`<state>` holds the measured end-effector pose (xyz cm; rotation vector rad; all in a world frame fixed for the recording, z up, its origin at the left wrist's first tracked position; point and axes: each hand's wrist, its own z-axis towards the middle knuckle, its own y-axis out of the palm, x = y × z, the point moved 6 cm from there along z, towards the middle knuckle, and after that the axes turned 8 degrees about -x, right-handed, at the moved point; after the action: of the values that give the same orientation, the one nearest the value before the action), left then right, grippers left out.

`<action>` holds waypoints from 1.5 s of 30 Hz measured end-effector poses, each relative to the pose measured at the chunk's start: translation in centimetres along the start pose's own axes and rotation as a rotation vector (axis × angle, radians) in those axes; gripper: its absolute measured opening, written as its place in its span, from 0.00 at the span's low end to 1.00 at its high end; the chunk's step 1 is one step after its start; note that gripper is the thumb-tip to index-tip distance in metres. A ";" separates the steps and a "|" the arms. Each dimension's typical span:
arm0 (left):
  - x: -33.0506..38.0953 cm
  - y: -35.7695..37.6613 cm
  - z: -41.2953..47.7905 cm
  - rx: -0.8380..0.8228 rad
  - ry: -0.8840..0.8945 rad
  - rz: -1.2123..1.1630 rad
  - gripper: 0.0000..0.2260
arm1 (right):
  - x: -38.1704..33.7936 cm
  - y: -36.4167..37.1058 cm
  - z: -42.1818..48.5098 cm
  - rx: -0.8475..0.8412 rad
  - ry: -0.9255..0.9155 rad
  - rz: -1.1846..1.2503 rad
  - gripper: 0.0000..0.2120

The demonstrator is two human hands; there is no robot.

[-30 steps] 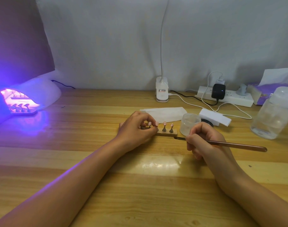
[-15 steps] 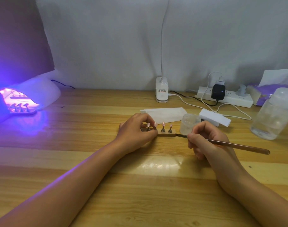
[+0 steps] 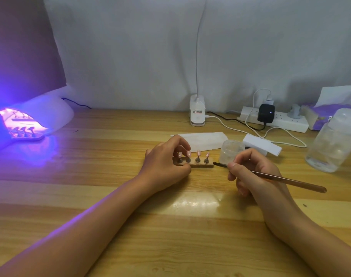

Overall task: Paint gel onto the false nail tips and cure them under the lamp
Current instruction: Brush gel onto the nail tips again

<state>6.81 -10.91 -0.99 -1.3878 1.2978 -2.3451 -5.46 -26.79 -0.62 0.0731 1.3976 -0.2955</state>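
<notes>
A small wooden holder bar (image 3: 202, 166) lies at mid-table with several pink nail tips (image 3: 198, 153) standing on little dark stands. My left hand (image 3: 163, 161) grips the bar's left end, fingers curled over the leftmost tips. My right hand (image 3: 252, 172) pinches a thin copper-coloured brush (image 3: 286, 179); its dark bristle end lies low by the bar's right end. A small clear gel jar (image 3: 230, 151) stands just behind the brush tip. At the far left the white curing lamp (image 3: 42, 116) glows violet, with another holder of tips (image 3: 24, 132) inside its mouth.
A white tissue (image 3: 206, 139) lies behind the holder, a white block (image 3: 262, 144) beside the jar. At the back stand a clip lamp base (image 3: 197, 112) and a power strip (image 3: 278, 118) with trailing cables. A large clear container (image 3: 336, 142) and a purple packet (image 3: 318, 111) sit far right.
The brush tip moved a little away to the right, from in front of the bar to its right end. My left hand kept its grip on the bar's left end.
</notes>
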 end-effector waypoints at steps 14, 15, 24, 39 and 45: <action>0.3 -0.4 -0.2 0.198 0.085 0.275 0.10 | 0.1 0.2 0.1 -0.008 -0.001 -0.012 0.03; 0.5 -0.3 -0.2 0.216 0.114 0.309 0.09 | 0.1 0.2 0.1 -0.007 -0.002 -0.013 0.03; 0.8 -0.4 -0.5 0.243 0.151 0.349 0.06 | 0.3 0.1 0.1 -0.007 -0.006 -0.032 0.03; 4.3 -0.2 -2.5 0.337 0.448 0.482 0.04 | 0.2 -0.4 0.1 0.024 -0.056 0.015 0.03; 4.5 1.5 -4.1 0.085 0.369 0.314 0.04 | -0.7 -1.8 -0.1 0.143 -0.187 -0.013 0.03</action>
<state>0.65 -11.52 0.04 -0.6836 1.3616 -2.4657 -6.09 -28.39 0.27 0.1504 1.1911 -0.4032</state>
